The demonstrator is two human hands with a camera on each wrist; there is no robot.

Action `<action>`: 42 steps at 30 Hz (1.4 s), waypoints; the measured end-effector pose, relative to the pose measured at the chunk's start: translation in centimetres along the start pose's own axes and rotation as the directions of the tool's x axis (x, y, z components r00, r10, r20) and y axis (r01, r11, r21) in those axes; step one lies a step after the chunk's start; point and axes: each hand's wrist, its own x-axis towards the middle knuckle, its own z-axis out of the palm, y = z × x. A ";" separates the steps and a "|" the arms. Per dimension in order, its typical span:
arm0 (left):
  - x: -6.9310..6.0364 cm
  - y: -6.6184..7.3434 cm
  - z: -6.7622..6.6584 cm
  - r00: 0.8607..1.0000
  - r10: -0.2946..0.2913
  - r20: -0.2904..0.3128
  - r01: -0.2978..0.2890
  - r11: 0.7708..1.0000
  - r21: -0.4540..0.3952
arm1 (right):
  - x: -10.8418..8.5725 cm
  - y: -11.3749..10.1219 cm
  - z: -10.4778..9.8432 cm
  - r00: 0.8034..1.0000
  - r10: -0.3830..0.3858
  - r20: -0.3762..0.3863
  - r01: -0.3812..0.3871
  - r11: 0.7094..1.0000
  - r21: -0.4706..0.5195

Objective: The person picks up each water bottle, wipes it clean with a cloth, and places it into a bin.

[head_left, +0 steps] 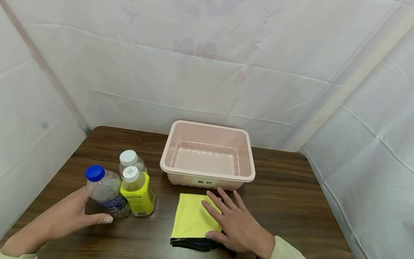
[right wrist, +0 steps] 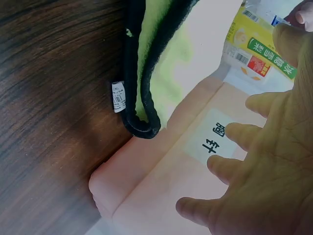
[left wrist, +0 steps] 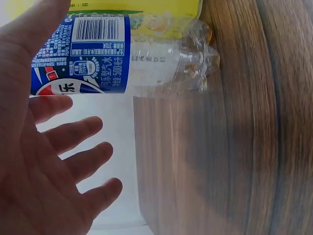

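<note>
My left hand (head_left: 66,216) is beside a clear bottle with a blue cap (head_left: 108,189), thumb and fingers spread. In the left wrist view the bottle's blue label (left wrist: 98,49) is near the thumb, while the loosely bent fingers (left wrist: 73,134) grip nothing; contact cannot be told. Above a folded yellow towel with black edging (head_left: 194,219) hovers or rests my right hand (head_left: 240,226), fingers spread. The right wrist view shows the towel (right wrist: 171,58) apart from the fingers (right wrist: 244,137), which hold nothing.
A bottle with a yellow label (head_left: 139,196) and a white-capped clear bottle (head_left: 132,162) stand close by the blue-capped one. Behind the towel sits a pink plastic bin (head_left: 207,176) with a front label. White sheeting (head_left: 194,79) surrounds the brown wooden table (head_left: 284,201).
</note>
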 end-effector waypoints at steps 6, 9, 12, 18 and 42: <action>0.0 -0.3 0.3 1.000 -0.023 -0.014 0.022 1.000 -0.021 | 0.3 0.1 0.3 1.000 -0.004 0.007 0.004 1.000 -0.001; 0.0 -0.5 0.4 1.000 -0.025 -0.017 0.025 0.999 -0.032 | 0.4 0.2 0.4 1.000 -0.010 0.005 0.010 1.000 0.001; 0.0 -0.4 0.5 0.999 -0.023 -0.027 0.022 0.999 -0.037 | 0.6 0.2 0.5 1.000 -0.004 0.019 0.004 1.000 0.011; 0.1 -0.4 0.6 0.999 -0.042 -0.024 0.041 0.998 -0.048 | 0.9 0.2 0.6 0.999 0.000 0.036 -0.001 1.000 0.024; 0.1 -0.5 1.1 0.995 -0.057 -0.087 0.049 0.994 -0.095 | 1.8 0.0 1.6 0.999 -0.031 0.042 0.035 0.995 -0.092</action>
